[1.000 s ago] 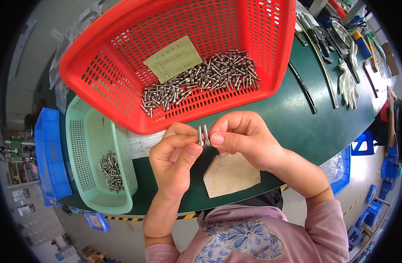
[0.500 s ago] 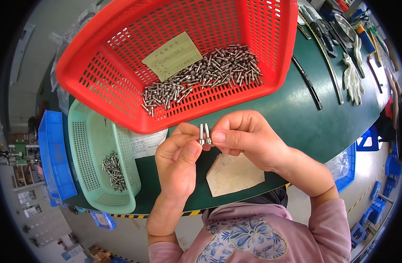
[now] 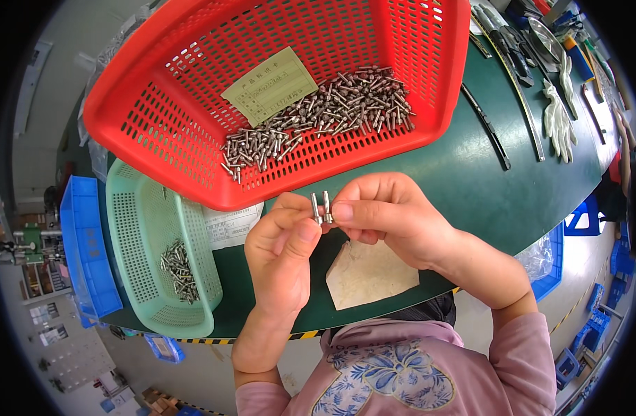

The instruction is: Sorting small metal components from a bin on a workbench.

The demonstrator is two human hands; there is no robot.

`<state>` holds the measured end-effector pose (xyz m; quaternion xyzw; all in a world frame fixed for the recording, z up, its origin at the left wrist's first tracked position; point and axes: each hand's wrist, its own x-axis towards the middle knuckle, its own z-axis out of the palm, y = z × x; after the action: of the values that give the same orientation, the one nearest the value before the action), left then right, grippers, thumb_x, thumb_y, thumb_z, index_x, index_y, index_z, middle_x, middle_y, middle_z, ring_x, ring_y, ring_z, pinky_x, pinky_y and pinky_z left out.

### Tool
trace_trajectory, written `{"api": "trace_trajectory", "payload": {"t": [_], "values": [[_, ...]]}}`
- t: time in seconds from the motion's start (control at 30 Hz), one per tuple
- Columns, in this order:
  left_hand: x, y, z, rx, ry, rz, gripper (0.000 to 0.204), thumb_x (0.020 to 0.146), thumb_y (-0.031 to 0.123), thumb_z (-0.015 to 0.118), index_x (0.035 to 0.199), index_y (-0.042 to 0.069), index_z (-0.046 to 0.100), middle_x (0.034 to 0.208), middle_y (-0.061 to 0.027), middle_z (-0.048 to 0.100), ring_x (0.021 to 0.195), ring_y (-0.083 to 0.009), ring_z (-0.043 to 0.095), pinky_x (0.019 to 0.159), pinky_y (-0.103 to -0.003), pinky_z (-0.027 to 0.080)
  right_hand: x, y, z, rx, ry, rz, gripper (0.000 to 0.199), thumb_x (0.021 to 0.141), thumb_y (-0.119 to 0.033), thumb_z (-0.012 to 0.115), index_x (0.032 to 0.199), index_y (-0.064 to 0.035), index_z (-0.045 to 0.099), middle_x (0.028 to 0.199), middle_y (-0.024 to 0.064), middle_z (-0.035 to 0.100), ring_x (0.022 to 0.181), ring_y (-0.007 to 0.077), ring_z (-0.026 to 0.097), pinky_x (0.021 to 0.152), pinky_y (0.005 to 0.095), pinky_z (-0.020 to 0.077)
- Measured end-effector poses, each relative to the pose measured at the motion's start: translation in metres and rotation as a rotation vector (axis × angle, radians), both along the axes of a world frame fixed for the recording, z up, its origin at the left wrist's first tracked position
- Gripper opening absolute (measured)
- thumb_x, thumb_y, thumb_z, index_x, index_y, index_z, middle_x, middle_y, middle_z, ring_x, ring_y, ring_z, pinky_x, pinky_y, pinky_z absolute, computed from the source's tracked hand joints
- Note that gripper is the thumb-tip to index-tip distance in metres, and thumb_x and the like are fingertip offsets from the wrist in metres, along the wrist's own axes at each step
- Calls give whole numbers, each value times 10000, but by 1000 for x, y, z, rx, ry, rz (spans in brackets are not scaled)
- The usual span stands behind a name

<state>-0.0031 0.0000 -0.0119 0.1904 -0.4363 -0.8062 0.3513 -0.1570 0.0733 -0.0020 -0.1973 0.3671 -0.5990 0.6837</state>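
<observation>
Head view: both hands up over the near edge of a green worktop (image 3: 470, 201), w/ two small metal pins (image 3: 321, 207) held upright side by side between them. Left hand (image 3: 283, 253) pinches the left pin w/ thumb + forefinger; right hand (image 3: 391, 218) is clenched round the right pin the same way, other fingers curled in. Pins look touching or nearly so, tips pointing up; can't tell which exactly.

Just beyond the hands: big red basket (image 3: 158, 132), tilted w/ its near rim overhanging, holding a heap of loose pins (image 3: 325, 118) and a yellowish paper slip (image 3: 269, 83). Left of the hands: pale green basket (image 3: 144, 229) w/ a small pile of sorted pins (image 3: 179, 270) in it. White printed sheet (image 3: 228, 225) is tucked between the two baskets. Beige cloth scrap (image 3: 366, 274) lies on the worktop under the hands. Blue tray (image 3: 89, 249) at far left. Far right of worktop: white gloves (image 3: 559, 114), long dark strips (image 3: 484, 128), misc tools.

Risks, my guess: grip is fingertip-only on small smooth parts, so a slip would likely drop a pin onto the cloth, or past the worktop edge into the lap/floor. Tilted red basket could spill or slide if knocked by a knuckle. Dropped pin might land in the wrong basket and mix the lots.
</observation>
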Motion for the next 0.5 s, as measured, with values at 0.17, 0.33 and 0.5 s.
{"api": "trace_trajectory", "payload": {"t": [0.17, 0.33, 0.5], "values": [[0, -1, -1, -337, -58, 90, 122, 863, 17, 604, 972, -36, 615, 1000, -111, 542, 901, -149, 553, 811, -262, 454, 11, 2, -3, -120, 248, -202, 129, 865, -127, 637, 857, -4, 603, 721, -33, 574, 643, -9, 483, 550, 167, 386], [-2, 0, -1, -463, -30, 138, 138, 856, 4, 607, 983, -47, 615, 1017, -127, 534, 928, -161, 564, 829, -265, 465, 14, 3, -3, -210, 410, -260, 111, 860, -97, 634, 866, 6, 594, 720, -46, 559, 612, -15, 462, 525, 158, 373], [-2, 0, -2, -486, -20, 150, 143, 846, -13, 612, 984, -51, 612, 1015, -131, 531, 928, -173, 575, 835, -278, 477, 13, 3, -3, -248, 465, -262, 101, 857, -93, 636, 862, -1, 595, 718, -52, 556, 607, -18, 459, 521, 157, 368]]}}
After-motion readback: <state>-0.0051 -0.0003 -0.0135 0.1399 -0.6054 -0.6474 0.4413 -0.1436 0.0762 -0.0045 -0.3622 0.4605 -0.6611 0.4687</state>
